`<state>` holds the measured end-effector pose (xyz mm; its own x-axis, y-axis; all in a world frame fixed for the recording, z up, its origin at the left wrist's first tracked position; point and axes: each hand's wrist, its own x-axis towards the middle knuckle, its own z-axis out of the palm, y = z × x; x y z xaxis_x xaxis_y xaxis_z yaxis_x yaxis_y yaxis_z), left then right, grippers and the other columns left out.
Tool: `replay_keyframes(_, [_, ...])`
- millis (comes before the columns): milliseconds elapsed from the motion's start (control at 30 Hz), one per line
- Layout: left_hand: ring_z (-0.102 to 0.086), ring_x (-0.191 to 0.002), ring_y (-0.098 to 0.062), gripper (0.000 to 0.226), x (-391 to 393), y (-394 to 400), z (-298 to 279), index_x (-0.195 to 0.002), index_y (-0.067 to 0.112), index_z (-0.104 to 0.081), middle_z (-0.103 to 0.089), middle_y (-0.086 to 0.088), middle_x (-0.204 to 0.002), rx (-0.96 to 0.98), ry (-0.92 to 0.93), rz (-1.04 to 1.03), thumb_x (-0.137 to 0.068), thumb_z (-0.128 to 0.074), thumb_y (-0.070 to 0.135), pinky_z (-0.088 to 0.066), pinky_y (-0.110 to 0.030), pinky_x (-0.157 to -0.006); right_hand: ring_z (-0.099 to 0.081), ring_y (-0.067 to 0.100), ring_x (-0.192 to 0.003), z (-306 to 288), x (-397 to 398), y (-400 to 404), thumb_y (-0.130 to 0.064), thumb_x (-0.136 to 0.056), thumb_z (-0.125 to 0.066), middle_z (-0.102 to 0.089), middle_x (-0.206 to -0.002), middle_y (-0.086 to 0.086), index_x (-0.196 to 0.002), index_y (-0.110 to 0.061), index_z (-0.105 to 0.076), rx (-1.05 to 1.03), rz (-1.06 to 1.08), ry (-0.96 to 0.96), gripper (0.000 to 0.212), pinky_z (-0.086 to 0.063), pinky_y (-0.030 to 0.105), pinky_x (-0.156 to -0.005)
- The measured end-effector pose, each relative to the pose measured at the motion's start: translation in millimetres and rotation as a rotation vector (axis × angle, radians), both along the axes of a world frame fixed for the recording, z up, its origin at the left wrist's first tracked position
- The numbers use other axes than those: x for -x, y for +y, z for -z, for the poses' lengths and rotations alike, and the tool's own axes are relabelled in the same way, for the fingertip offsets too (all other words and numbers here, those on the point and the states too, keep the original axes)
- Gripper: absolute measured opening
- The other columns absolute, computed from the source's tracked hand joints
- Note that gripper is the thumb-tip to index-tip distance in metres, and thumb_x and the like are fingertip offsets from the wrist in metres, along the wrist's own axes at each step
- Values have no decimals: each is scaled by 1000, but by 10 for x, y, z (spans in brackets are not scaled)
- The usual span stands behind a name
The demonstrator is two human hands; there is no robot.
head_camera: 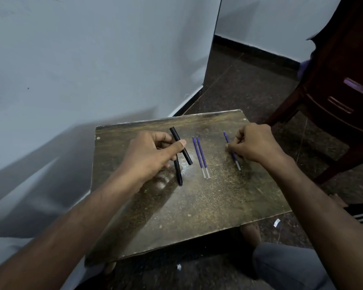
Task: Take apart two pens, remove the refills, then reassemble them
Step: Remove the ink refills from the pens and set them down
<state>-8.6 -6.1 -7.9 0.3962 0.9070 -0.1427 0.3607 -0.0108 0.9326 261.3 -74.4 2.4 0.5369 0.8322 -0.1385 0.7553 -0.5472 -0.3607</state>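
Observation:
On a small worn wooden table (197, 206), my left hand (149, 155) grips a black pen barrel (186, 152) between thumb and fingers, its far end pointing up-left. A second black barrel (179, 172) lies under that hand, partly hidden. Two purple refills (200, 156) lie side by side in the middle of the table, clear ends toward me. My right hand (254, 143) pinches a third purple refill (226, 138) on the tabletop at the right; its tip sticks out beyond the fingers and its tail shows below the hand.
A pale wall stands close on the left. A dark wooden chair (340, 95) stands at the back right on a dark floor. My knee (285, 266) and a foot (250, 233) lie under the table's near right corner.

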Motion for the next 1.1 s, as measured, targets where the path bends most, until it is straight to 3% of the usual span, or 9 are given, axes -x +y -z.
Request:
replay_keyframes(67, [-72,-57,-1,23,14,-2,-25,-86,26,-82,-81,10,-73,-63,43,5,-89,-85,49,-53,-13,-55,-75,22,-83,-44,80,13,-23,-94,-82,-78,-80,9,-73,-11,-75,-93,-38,-50,25,-62,32,-82])
replay_keyframes(167, [-75,-64,3,20,39,-24,-66,-87,30,-82,-81,16,-76,-180,148,25,-91,-83,49,-59,-18,-68,-65,-1,-58,-47,322,56,-22,-92,-85,-68,-63,-11,-65,-24,-68,-171,-112,30,32,-44,2,-56])
replay_keyframes(233, [-75,-66,3,19,43,-45,-84,-88,30,-81,-81,15,-76,-184,165,38,-91,-83,48,-59,-19,-72,-63,-7,-47,25,455,95,-20,-92,-86,-69,-60,-13,-71,-21,-74,-128,-139,100,24,-41,0,-49])
replay_keyframes(400, [-72,-63,8,17,28,-79,-95,-90,30,-80,-80,14,-77,-180,181,71,-92,-82,46,-50,-7,-61,-63,-10,-43,109,512,125,-22,-91,-88,-76,-62,-6,-73,-18,-77,-103,-142,135,22,-51,7,-55])
replay_keyframes(600, [-73,-64,7,19,76,-43,-110,-92,31,-81,-80,14,-79,-194,184,51,-91,-82,50,-55,-14,-66,-66,-4,-44,114,518,142,-17,-90,-89,-77,-64,-3,-73,-16,-76,-72,-131,116,21,-56,19,-57])
replay_keyframes(733, [-73,-66,6,19,83,-41,-90,-93,30,-82,-80,14,-78,-215,184,61,-92,-82,49,-59,-18,-69,-74,14,-65,88,496,142,-10,-91,-80,-77,-66,6,-76,-7,-79,-116,-120,34,16,-64,30,-76])
replay_keyframes(900, [-70,-63,12,17,78,-38,-61,-94,30,-82,-79,16,-80,-258,205,91,-94,-81,46,-52,-10,-65,-78,24,-77,100,600,151,-15,-90,-84,-79,-76,13,-77,-4,-79,-30,-119,16,18,-67,39,-74])
replay_keyframes(1000, [-69,-65,14,17,72,-40,-57,-94,30,-82,-78,17,-79,-281,227,101,-94,-81,47,-47,-3,-59,-63,24,-63,117,664,203,-12,-90,-75,-63,-72,10,-66,-8,-61,25,-87,-45,28,-49,30,-51])
replay_keyframes(1100, [-72,-68,9,18,73,-44,-60,-95,30,-82,-79,17,-82,-300,246,100,-93,-81,48,-47,-2,-59,-45,19,-54,124,760,232,-13,-89,-73,-47,-65,4,-60,-14,-45,69,-93,-54,40,-32,27,-47])
